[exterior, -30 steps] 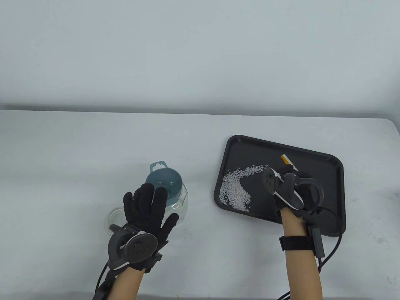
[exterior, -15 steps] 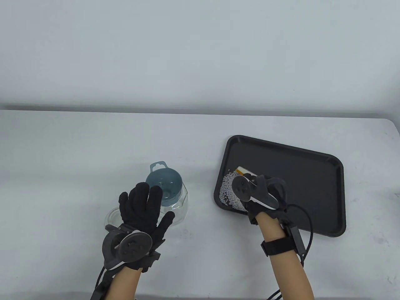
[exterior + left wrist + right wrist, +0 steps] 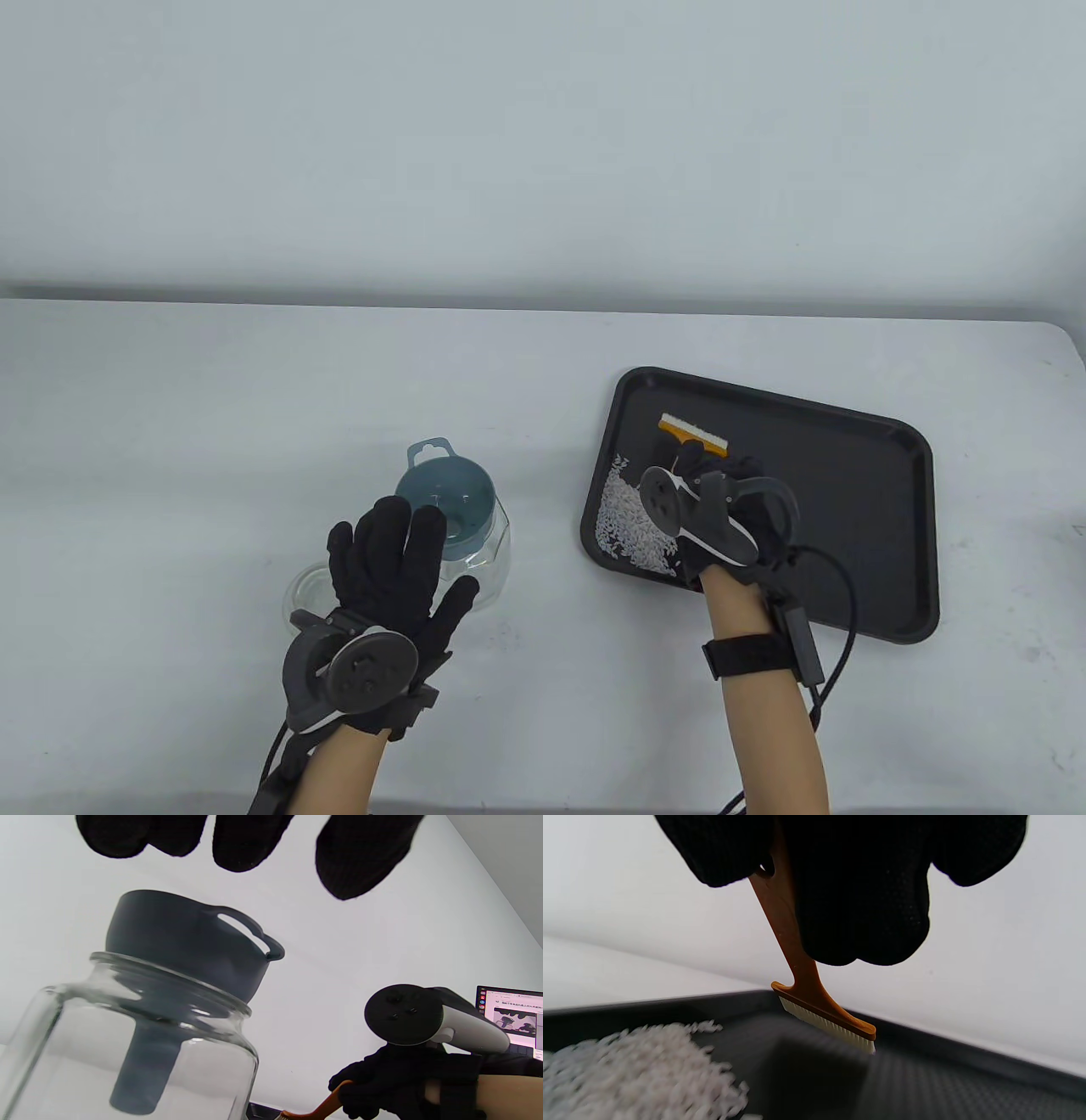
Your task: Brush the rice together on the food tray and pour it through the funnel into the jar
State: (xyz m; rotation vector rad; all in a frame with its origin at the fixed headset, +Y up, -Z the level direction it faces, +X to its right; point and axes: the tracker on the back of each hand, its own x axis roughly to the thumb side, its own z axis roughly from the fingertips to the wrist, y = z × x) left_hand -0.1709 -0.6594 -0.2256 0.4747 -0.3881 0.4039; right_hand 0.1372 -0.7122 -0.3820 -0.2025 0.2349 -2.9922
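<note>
A black food tray [image 3: 882, 475] lies at the right of the table, with white rice [image 3: 624, 526] [image 3: 640, 1073] heaped by its left rim. My right hand [image 3: 721, 484] grips an orange brush [image 3: 694, 435] [image 3: 806, 984] by the handle, the white bristles held just above the tray floor, beyond the pile. A grey-blue funnel [image 3: 445, 497] [image 3: 186, 942] sits in the mouth of a clear glass jar [image 3: 488, 552] [image 3: 127, 1052]. My left hand [image 3: 394, 556] hovers flat over the jar's near side, fingers straight and holding nothing.
A clear glass lid [image 3: 305, 594] lies on the table just left of the jar, partly under my left hand. A laptop screen [image 3: 511, 1018] shows at the far right of the left wrist view.
My right hand swept the brush leftward across the tray, pushing the trail of rice into one pile at the left rim, then lifted the brush back toward the far side. The left hand barely moved.
</note>
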